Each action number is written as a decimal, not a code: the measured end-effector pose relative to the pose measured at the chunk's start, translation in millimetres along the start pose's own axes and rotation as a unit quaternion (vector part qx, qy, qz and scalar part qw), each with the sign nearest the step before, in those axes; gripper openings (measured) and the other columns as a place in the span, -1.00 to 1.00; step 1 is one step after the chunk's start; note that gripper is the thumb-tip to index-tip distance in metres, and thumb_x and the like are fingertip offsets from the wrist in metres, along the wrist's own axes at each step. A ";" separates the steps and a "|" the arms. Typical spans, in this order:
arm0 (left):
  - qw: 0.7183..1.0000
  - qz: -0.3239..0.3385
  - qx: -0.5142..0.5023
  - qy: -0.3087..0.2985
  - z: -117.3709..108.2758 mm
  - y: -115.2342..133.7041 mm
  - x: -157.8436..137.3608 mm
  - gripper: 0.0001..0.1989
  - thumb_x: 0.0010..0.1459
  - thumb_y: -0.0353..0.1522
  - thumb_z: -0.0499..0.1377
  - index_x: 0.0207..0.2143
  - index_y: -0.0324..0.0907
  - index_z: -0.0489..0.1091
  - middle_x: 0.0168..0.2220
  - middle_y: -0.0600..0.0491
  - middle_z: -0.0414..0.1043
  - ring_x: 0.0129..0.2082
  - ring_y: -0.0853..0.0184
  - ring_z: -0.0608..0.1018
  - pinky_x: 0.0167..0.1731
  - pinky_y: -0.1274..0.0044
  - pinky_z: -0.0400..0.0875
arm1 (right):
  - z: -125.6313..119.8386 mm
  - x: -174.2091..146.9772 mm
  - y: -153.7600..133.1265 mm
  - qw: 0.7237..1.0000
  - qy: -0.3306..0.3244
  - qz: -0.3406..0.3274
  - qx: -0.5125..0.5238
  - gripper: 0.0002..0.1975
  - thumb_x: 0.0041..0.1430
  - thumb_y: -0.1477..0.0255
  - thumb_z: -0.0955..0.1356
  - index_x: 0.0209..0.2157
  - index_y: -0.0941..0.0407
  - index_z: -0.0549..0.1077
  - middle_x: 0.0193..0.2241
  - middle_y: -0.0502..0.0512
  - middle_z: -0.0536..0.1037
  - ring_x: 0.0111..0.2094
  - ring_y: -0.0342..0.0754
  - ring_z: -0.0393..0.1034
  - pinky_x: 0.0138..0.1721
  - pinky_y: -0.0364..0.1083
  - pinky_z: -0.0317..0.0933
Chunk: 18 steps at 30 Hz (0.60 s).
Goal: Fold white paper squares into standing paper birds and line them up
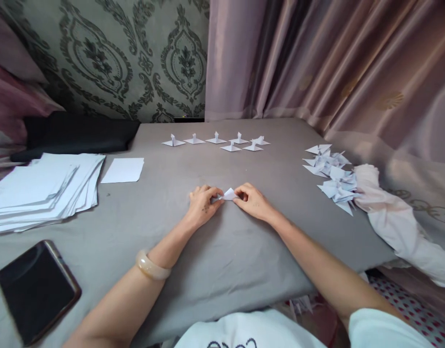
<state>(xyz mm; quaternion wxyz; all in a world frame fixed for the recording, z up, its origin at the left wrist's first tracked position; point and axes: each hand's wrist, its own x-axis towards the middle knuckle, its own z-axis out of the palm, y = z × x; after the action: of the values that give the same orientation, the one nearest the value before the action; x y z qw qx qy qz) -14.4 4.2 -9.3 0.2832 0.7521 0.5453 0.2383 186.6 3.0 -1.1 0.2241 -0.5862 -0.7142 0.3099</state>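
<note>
A small piece of folded white paper is held just above or on the grey cloth, between my two hands. My left hand pinches its left end between thumb and fingers. On the other side, my right hand grips the right end the same way. The fingertips cover both ends, so only the pointed middle shows. Beyond the hands stand several folded paper cranes in two loose rows, wings spread flat.
At left lie a stack of white paper, a single square sheet and a dark phone. A pile of folded paper pieces sits at right beside bunched pale cloth. Black fabric rests at the back left.
</note>
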 end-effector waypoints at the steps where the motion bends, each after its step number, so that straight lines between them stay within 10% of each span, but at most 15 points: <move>1: 0.999 0.000 -0.032 0.013 0.7 -0.4 1.0 -0.82 0.12 -0.32 0.21 -0.19 -0.04 0.49 -0.23 0.02 0.44 -0.17 0.22 0.43 -0.07 0.30 0.22 | 2.0 1.1 -1.0 1.000 0.017 -0.021 0.000 -0.94 0.08 0.44 0.36 -0.36 0.09 0.47 -0.32 -0.01 0.40 -0.43 -0.21 0.27 -0.26 -0.16 0.21; 5: 0.952 -0.059 -0.276 0.118 -1.0 -3.1 10.7 -0.64 0.11 -0.22 0.21 -0.06 -0.15 0.38 -0.09 -0.06 0.42 -0.14 0.29 0.49 -0.15 0.45 0.37 | 6.4 15.9 -11.6 0.987 0.130 -0.095 0.006 -0.90 0.16 0.44 0.33 -0.31 0.06 0.51 -0.23 0.04 0.41 -0.40 -0.20 0.33 -0.27 -0.17 0.25; 10: 0.835 -0.143 -0.519 0.112 -8.4 -0.6 22.7 -0.53 -0.08 -0.21 0.38 -0.15 -0.23 0.41 -0.18 -0.04 0.50 -0.23 0.33 0.55 -0.23 0.54 0.41 | 24.4 29.8 -20.0 0.972 0.183 -0.144 -0.023 -0.81 0.22 0.46 0.29 -0.27 0.03 0.55 -0.05 0.12 0.43 -0.27 -0.12 0.44 -0.23 -0.15 0.30; 18: 0.745 -0.199 -0.625 0.124 3.2 14.9 34.8 -0.72 -0.13 -0.36 0.43 -0.43 -0.28 0.41 -0.44 0.05 0.49 -0.42 0.40 0.55 -0.30 0.54 0.45 | 41.9 26.4 -7.0 0.939 0.237 -0.248 -0.017 -0.70 0.26 0.56 0.22 -0.19 0.04 0.56 -0.02 0.19 0.43 -0.16 -0.05 0.44 -0.13 -0.07 0.37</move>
<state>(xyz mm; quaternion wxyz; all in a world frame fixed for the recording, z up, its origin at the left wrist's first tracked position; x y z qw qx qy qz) 8.1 33.3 0.3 0.6606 0.2450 0.4423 0.5548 147.5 20.4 -26.9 0.4466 -0.4506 -0.7684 0.0849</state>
